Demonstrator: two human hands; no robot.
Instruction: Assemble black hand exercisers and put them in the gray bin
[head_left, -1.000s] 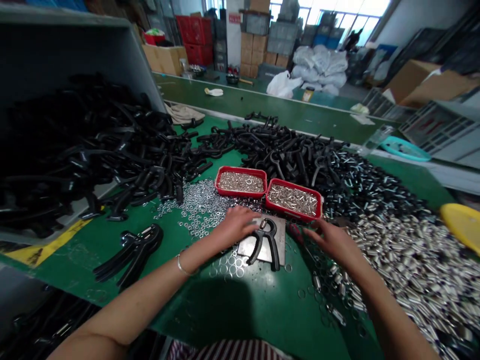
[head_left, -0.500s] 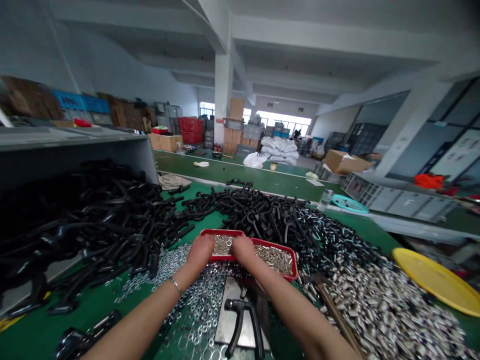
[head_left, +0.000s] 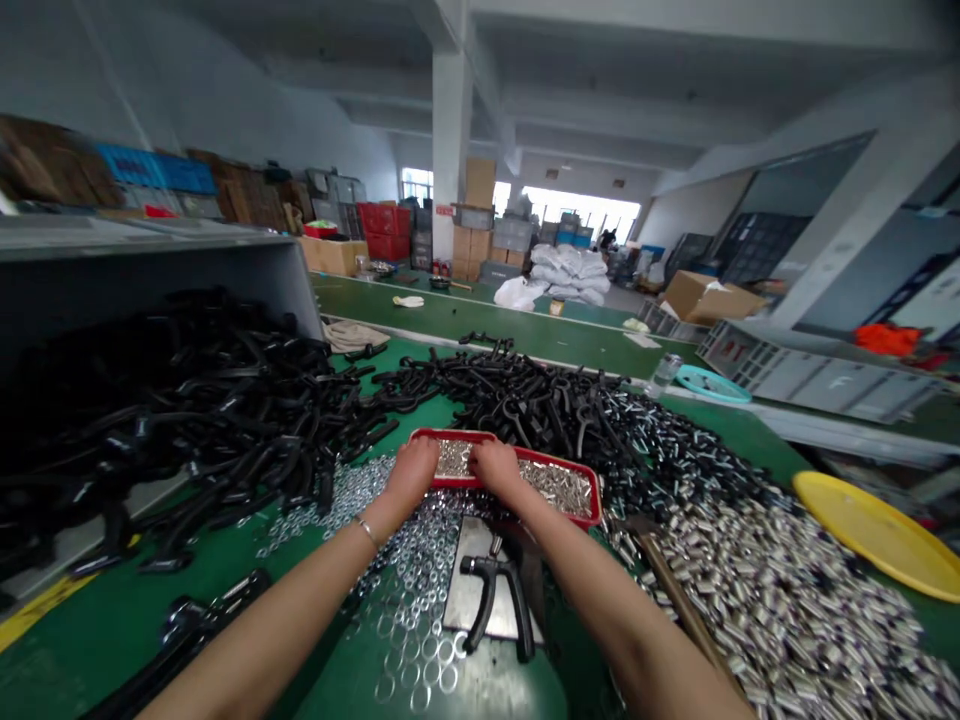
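at the far left, a gray bin point(head_left: 294, 285) lies open toward the tabletop point(head_left: 64, 672), with black handles point(head_left: 225, 410) spilling out of it. next come small metal rings point(head_left: 409, 555), scattered loose on the green surface. the left hand point(head_left: 417, 468) is at the left end of a red tray point(head_left: 456, 434) filled with small metal parts, its fingers curled; whether they grip anything cannot be told. nearer the person, a black two-legged piece point(head_left: 486, 595) rests on a flat metal plate point(head_left: 454, 588), touched by neither hand. the right hand point(head_left: 495, 464) is at the same tray's right end, fingers bent down, their hold hidden too. just beside it sits a second red tray point(head_left: 598, 497), then a wooden handle point(head_left: 679, 597), a heap of silvery cylinders point(head_left: 795, 590) and a yellow lid point(head_left: 874, 530).
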